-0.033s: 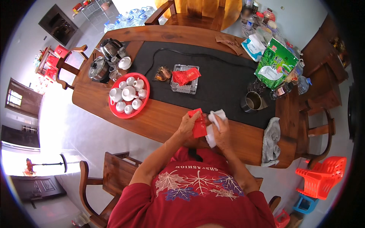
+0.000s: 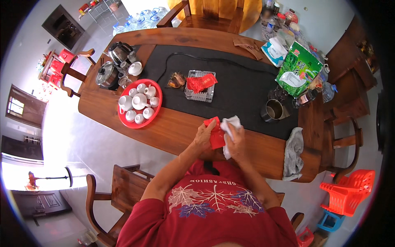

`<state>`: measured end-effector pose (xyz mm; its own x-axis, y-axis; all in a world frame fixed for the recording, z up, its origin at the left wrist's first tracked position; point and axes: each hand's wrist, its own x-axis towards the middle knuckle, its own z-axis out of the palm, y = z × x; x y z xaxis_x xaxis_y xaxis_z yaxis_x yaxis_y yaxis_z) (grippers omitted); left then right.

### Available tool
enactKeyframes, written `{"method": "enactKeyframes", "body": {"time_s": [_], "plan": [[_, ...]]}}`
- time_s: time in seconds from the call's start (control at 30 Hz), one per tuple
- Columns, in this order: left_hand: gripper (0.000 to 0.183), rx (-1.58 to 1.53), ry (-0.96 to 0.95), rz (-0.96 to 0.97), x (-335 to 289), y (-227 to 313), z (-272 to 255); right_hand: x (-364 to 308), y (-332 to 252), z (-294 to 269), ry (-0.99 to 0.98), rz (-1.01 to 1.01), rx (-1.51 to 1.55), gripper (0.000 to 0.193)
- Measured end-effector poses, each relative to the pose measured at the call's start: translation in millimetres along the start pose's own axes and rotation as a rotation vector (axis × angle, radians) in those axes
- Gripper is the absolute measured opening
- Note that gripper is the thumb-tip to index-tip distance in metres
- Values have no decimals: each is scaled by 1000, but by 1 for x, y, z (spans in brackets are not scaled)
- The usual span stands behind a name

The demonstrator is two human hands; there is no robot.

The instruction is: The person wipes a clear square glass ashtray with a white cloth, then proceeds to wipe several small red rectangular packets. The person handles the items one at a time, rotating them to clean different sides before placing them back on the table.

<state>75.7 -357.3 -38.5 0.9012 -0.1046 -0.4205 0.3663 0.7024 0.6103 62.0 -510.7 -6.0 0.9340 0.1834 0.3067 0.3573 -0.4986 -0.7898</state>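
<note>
My left hand is closed around a flat red packet, held above the near edge of the wooden table. Bunched in my right hand is a white tissue, pressed against the packet's right side or very close to it. My right hand is a little blurred. Beyond my hands a glass ashtray stands on the black mat, with red wrappers lying across it. A dark crumpled item in a clear wrapper lies to the left of the ashtray.
At the left, a red tray holds several white cups, near a kettle and a lidded pot. On the right are a metal cup, a green bag and a grey cloth. A black cable crosses the mat.
My right hand has shifted slightly left with the white tissue, bringing it closer to the red packet. My left hand has barely moved.
</note>
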Motion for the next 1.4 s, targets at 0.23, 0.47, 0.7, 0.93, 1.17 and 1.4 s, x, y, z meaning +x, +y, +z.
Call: {"method": "enactKeyframes", "body": {"time_s": [0.23,0.47,0.7,0.93,1.17,1.4], "plan": [[27,-471,12,-95,1,3,9,19,-24,18,-83,-376,-387,37],[29,-303,80,39,-11,2,17,13,-21,6,-204,-336,24,33],[43,-477,-141,-98,-9,7,32,31,-26,14,31,-211,-202,38],[50,-401,-146,-120,-15,20,18,23,-17,-6,-426,9,420,26],[36,-532,-156,-109,-20,23,38,53,-34,-12,-100,-141,-143,43],[40,-432,-92,-82,-9,10,15,28,-36,11,-229,-278,-163,37]]}}
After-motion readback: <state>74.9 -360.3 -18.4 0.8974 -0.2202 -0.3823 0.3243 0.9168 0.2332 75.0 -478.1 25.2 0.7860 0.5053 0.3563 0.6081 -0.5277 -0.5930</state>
